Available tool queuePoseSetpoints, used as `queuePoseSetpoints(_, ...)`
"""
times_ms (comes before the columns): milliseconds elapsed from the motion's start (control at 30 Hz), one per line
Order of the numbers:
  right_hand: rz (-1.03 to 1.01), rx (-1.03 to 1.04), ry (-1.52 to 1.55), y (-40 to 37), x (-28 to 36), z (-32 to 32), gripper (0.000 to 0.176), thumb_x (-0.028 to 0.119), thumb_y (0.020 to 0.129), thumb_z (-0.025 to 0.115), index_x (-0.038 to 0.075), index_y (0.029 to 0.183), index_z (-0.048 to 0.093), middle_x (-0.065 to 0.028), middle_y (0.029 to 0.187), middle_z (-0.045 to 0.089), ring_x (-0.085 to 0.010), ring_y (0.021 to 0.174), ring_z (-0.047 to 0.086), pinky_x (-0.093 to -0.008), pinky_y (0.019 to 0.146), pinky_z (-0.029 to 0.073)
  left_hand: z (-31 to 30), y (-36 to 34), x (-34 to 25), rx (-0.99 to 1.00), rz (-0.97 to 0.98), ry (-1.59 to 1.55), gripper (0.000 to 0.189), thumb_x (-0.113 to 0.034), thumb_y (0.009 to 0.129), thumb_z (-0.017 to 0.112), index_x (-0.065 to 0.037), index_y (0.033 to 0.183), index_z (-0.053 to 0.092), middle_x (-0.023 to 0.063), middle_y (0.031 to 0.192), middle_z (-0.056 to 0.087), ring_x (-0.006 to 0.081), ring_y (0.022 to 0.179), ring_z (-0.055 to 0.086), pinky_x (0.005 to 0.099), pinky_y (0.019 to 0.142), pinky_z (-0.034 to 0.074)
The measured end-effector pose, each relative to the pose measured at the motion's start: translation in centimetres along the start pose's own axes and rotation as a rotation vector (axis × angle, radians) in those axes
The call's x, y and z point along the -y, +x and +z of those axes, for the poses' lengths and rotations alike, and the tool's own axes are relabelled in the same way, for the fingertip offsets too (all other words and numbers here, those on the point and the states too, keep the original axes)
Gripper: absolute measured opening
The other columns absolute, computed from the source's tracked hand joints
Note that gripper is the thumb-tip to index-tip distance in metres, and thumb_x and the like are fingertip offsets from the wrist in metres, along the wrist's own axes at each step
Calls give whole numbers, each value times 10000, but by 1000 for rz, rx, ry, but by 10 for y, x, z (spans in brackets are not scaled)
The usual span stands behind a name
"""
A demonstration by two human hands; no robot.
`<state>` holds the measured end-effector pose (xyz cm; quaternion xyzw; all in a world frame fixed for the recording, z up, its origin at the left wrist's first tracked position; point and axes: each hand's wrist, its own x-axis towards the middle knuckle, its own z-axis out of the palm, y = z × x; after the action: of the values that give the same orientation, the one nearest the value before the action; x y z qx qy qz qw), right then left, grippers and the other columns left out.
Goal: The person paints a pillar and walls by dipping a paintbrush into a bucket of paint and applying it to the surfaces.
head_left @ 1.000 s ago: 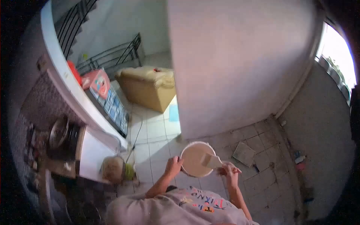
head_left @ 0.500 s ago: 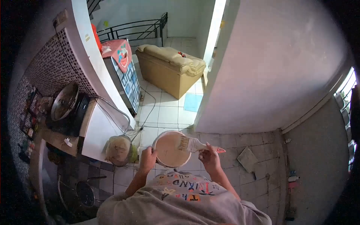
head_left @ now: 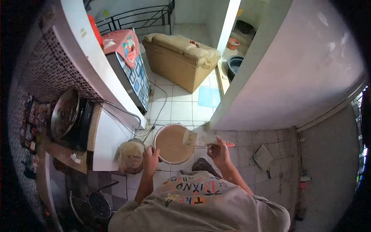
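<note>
A round bucket (head_left: 174, 145) of beige-brown paint or paste is held in front of my body. My left hand (head_left: 151, 157) grips its left rim with closed fingers. My right hand (head_left: 219, 151) is closed on the handle of a wide brush (head_left: 201, 139), whose red-orange end sticks out to the right. The blurred bristles reach over the right side of the bucket's opening. Below the bucket, a dark shoe (head_left: 204, 165) shows at the edge of my shirt.
A covered round container (head_left: 131, 156) stands on the floor to the left, by a loose cable. Further left are a stove with a wok (head_left: 65, 114) and a pan (head_left: 99, 204). Ahead is a beige sofa (head_left: 177, 62). A square tile (head_left: 262, 157) lies right, near the wall (head_left: 301, 69).
The view has shifted, and a doorway area with a dark tub now shows. The brush has moved slightly up with my right hand and blurred. A shoe has come into view.
</note>
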<state>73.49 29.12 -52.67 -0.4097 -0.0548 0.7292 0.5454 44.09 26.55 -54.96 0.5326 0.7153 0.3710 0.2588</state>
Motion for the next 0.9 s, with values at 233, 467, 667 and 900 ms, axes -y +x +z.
queuePoseSetpoints(233, -10, 26, -16, 102, 60, 16, 266, 355, 849, 521, 92, 814, 537, -48, 647, 566, -158, 526, 527, -268, 474, 422, 48, 91, -18, 35, 5, 82, 313, -228, 779, 543, 61, 690, 464, 248, 629, 502, 372, 589, 533, 432, 544, 386)
queuePoseSetpoints(467, 127, -11, 2, 213, 121, 66, 310, 398, 834, 526, 104, 738, 527, -32, 584, 533, -143, 476, 477, -262, 464, 390, 104, 212, -43, -23, 69, 59, 348, -246, 771, 547, 66, 658, 441, 244, 582, 469, 313, 527, 494, 413, 527, 379)
queuePoseSetpoints(667, 205, 8, -3, 304, 166, 101, 388, 430, 817, 543, 127, 592, 450, -9, 523, 453, -128, 435, 401, -252, 439, 329, 119, 302, -92, 17, -115, -77, 251, -186, 768, 557, 55, 740, 493, 206, 629, 525, 242, 571, 515, 381, 551, 401)
queuePoseSetpoints(900, 233, 62, 149, 383, 178, 151, 420, 481, 836, 504, 81, 707, 502, -26, 606, 495, -123, 486, 427, -248, 477, 361, 136, 430, -85, 59, -65, 6, 273, -174, 771, 551, 69, 695, 455, 203, 614, 511, 229, 554, 451, 369, 549, 396)
